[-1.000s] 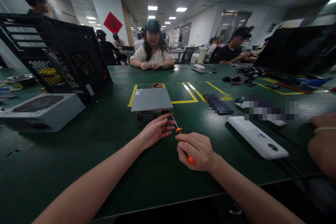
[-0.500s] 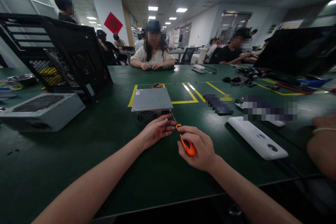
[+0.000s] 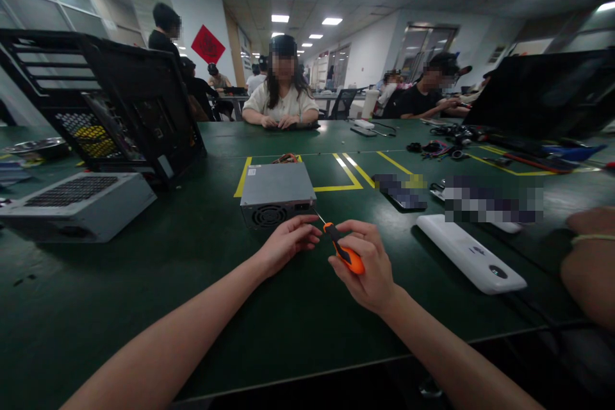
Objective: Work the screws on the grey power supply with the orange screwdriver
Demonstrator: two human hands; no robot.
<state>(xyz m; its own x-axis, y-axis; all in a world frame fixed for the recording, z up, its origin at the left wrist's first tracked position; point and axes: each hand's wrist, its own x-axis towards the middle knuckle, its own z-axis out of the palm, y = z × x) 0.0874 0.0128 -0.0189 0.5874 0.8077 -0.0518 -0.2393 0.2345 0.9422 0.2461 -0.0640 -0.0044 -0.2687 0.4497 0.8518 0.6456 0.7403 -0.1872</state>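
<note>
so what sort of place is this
Probably an electronics workshop or training room: a black computer case and a grey power supply sit on a green workbench, with other people across it and beyond.

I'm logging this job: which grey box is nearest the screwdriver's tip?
The centre box: the screwdriver points at its near right corner. The left box, beside the black case, lies farther off.

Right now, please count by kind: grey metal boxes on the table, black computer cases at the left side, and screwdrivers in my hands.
Grey metal boxes: 2 (middle box, left box)
Black computer case: 1
Screwdriver: 1
Total: 4
</note>
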